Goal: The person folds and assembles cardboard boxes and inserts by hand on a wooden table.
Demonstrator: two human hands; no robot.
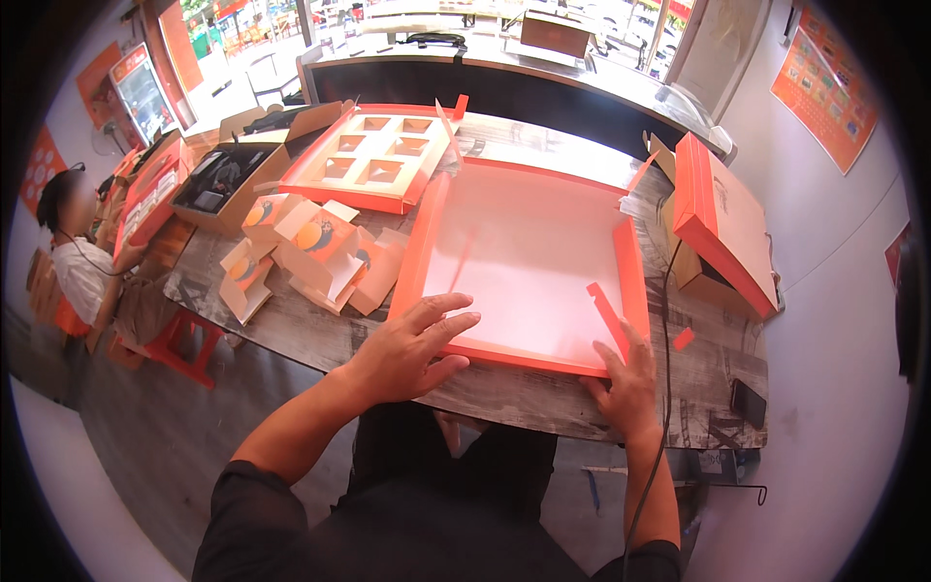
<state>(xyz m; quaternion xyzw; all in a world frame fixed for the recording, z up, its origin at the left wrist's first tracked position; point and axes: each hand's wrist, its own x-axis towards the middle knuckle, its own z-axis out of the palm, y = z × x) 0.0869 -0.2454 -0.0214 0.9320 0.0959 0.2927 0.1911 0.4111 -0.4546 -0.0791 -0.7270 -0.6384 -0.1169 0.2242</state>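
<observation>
A shallow orange cardboard box tray (524, 257) with a pale inside lies in front of me on the table, its walls raised. My left hand (412, 354) is at its front left corner, with fingers stretched and apart, holding nothing. At the front right corner, my right hand (627, 383) grips the wall, thumb outside and fingers over the edge. A narrow orange flap (608, 318) stands up inside, close to the right fingers. Left of the tray lie several folded small cartons (320, 247) with a round yellow print. Behind them sits an orange box with square-holed insert (378, 150).
An orange-lidded box (722, 228) leans on an open carton at right. A phone (749, 403) and orange scrap (685, 339) lie on the table (524, 403). A black cable (667, 359) hangs down beside my right arm. At far left, another person (82, 247) handles an orange box.
</observation>
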